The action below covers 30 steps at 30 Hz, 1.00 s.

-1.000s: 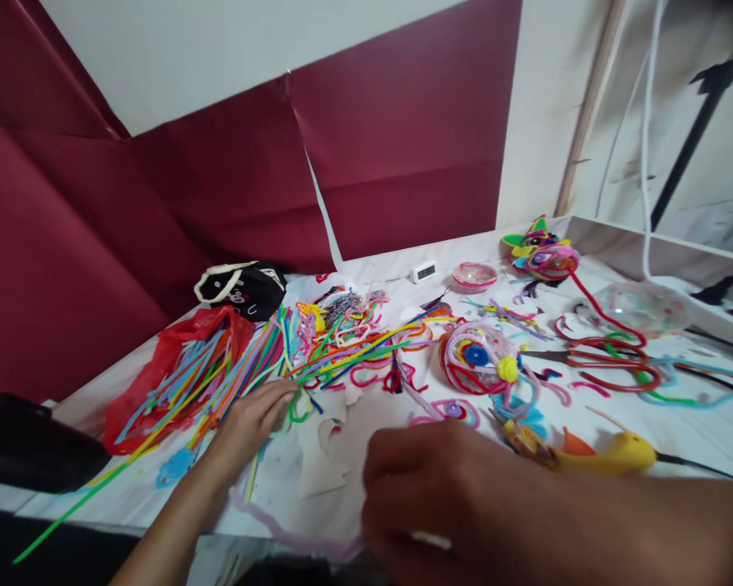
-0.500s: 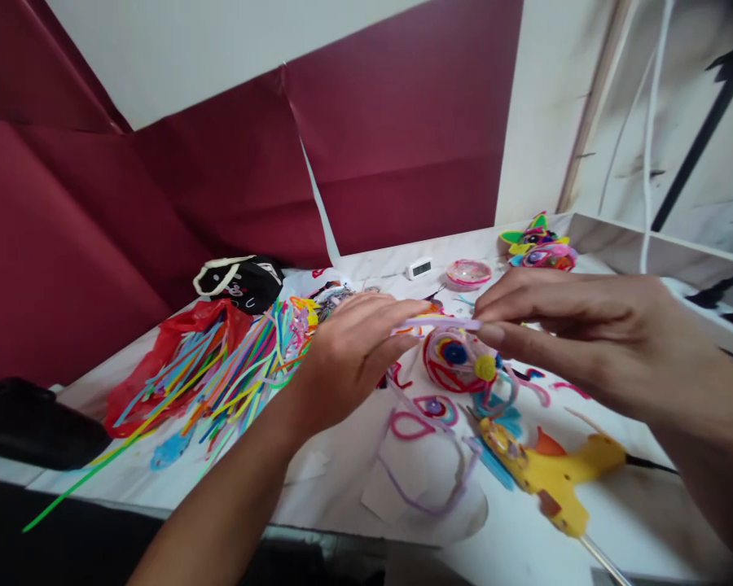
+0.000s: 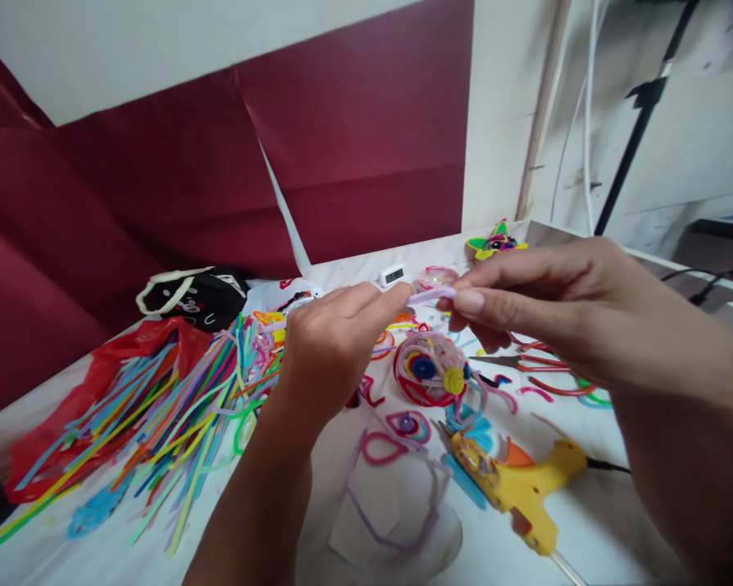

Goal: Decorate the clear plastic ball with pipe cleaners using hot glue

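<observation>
My left hand [image 3: 333, 346] and my right hand [image 3: 543, 309] are raised above the white table [image 3: 592, 521], fingertips meeting. Both pinch one lilac pipe cleaner [image 3: 431, 295], which spans the short gap between them. Its long tail [image 3: 397, 496] loops down onto the table near me. Below the hands lies a clear dome wrapped in coloured pipe cleaners [image 3: 431, 370], with a blue and a yellow spiral on it. A yellow glue gun [image 3: 519, 488] lies on the table under my right wrist.
A big heap of coloured pipe cleaners [image 3: 159, 407] spills from a red plastic bag [image 3: 91, 382] at the left. A black pouch [image 3: 195, 297] sits behind it. Red-handled scissors [image 3: 525, 362], a small white clock [image 3: 392, 275] and a star-shaped craft [image 3: 496, 242] lie farther back.
Both hands rose from the table and came together on the lilac pipe cleaner. Since half a second ago they have closed in, and the view has swung to the right.
</observation>
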{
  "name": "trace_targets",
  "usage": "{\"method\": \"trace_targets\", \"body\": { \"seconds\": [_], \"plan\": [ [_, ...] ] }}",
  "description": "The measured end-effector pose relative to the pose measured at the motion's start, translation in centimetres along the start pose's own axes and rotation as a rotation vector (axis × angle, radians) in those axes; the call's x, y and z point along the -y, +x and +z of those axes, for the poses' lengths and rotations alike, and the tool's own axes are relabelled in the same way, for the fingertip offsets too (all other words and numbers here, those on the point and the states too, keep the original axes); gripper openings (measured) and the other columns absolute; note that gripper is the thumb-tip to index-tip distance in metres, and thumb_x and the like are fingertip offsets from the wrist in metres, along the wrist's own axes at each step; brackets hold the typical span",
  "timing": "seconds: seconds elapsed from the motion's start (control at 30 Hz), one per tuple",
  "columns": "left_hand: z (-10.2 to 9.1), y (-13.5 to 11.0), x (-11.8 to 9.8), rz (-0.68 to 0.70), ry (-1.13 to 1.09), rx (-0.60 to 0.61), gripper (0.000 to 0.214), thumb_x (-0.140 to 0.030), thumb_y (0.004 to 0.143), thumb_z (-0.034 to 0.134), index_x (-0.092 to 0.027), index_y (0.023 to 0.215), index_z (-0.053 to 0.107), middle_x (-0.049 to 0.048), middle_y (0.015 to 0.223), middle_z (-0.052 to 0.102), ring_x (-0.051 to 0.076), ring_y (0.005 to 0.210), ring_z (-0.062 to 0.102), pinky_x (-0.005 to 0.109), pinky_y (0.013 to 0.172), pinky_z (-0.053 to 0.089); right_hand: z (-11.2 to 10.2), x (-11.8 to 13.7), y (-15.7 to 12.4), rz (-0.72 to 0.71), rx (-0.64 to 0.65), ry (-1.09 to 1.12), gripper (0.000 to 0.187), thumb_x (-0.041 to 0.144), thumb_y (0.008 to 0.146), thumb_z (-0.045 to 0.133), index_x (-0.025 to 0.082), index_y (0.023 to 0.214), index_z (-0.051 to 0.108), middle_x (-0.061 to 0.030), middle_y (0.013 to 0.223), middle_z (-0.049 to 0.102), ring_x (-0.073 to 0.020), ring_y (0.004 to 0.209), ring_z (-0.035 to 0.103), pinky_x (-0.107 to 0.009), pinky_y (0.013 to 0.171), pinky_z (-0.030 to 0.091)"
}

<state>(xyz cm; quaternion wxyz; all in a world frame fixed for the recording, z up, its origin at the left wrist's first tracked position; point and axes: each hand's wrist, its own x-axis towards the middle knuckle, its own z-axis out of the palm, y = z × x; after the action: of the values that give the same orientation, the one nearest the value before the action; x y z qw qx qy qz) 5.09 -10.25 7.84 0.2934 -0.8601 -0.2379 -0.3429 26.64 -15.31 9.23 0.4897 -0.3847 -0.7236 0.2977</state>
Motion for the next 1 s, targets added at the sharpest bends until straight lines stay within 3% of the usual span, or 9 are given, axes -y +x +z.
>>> {"method": "trace_targets", "body": {
  "seconds": [0.2, 0.37, 0.73, 0.87, 1.0],
  "plan": [
    [-0.7, -0.8, 0.2, 0.026, 0.068, -0.032, 0.022, -0.023, 0.093, 0.051, -0.021, 0.113, 0.061, 0.0016, 0.084, 0.070, 0.015, 0.076, 0.065, 0.024, 0.067, 0.047, 0.2, -0.3, 0.5, 0.049, 0.131, 0.053, 0.013, 0.029, 0.082, 0.064, 0.020, 0.078, 0.073, 0.0016, 0.062, 0.063, -0.0075, 0.048, 0.054, -0.018, 0.042, 0.043],
    [-1.0, -0.9, 0.2, 0.037, -0.067, -0.005, 0.023, -0.020, 0.095, 0.045, -0.018, 0.112, 0.059, 0.0035, 0.090, 0.071, 0.015, 0.084, 0.067, 0.026, 0.075, 0.050, 0.3, -0.2, 0.2, -0.019, 0.116, -0.063, 0.011, 0.029, 0.081, 0.068, 0.020, 0.078, 0.073, 0.0004, 0.068, 0.065, -0.0081, 0.054, 0.053, -0.018, 0.043, 0.040],
    [-1.2, -0.6, 0.0, 0.079, -0.119, -0.032, 0.024, -0.015, 0.094, 0.043, -0.021, 0.111, 0.059, 0.0031, 0.101, 0.071, 0.016, 0.093, 0.066, 0.030, 0.084, 0.051, -0.3, -0.3, 0.5, 0.037, 0.185, -0.017, 0.017, 0.033, 0.081, 0.067, 0.019, 0.073, 0.073, 0.0024, 0.057, 0.058, -0.0069, 0.047, 0.047, -0.018, 0.040, 0.036],
    [-1.1, -0.6, 0.1, 0.078, -0.107, -0.045, 0.020, -0.017, 0.094, 0.045, -0.019, 0.106, 0.061, 0.0032, 0.098, 0.072, 0.016, 0.089, 0.067, 0.030, 0.081, 0.052, -0.4, -0.3, 0.6, -0.014, 0.192, -0.092, 0.020, 0.029, 0.082, 0.063, 0.018, 0.067, 0.071, 0.0044, 0.050, 0.050, -0.0050, 0.042, 0.039, -0.017, 0.036, 0.029],
    [-0.7, -0.8, 0.4, 0.078, -0.114, -0.045, 0.020, -0.016, 0.094, 0.043, -0.018, 0.101, 0.062, 0.0028, 0.093, 0.073, 0.015, 0.085, 0.067, 0.028, 0.077, 0.052, -0.1, -0.8, 0.7, -0.083, 0.170, -0.223, 0.016, 0.021, 0.081, 0.061, 0.017, 0.068, 0.069, 0.0029, 0.055, 0.057, -0.0062, 0.047, 0.046, -0.017, 0.040, 0.034]
  ]
}}
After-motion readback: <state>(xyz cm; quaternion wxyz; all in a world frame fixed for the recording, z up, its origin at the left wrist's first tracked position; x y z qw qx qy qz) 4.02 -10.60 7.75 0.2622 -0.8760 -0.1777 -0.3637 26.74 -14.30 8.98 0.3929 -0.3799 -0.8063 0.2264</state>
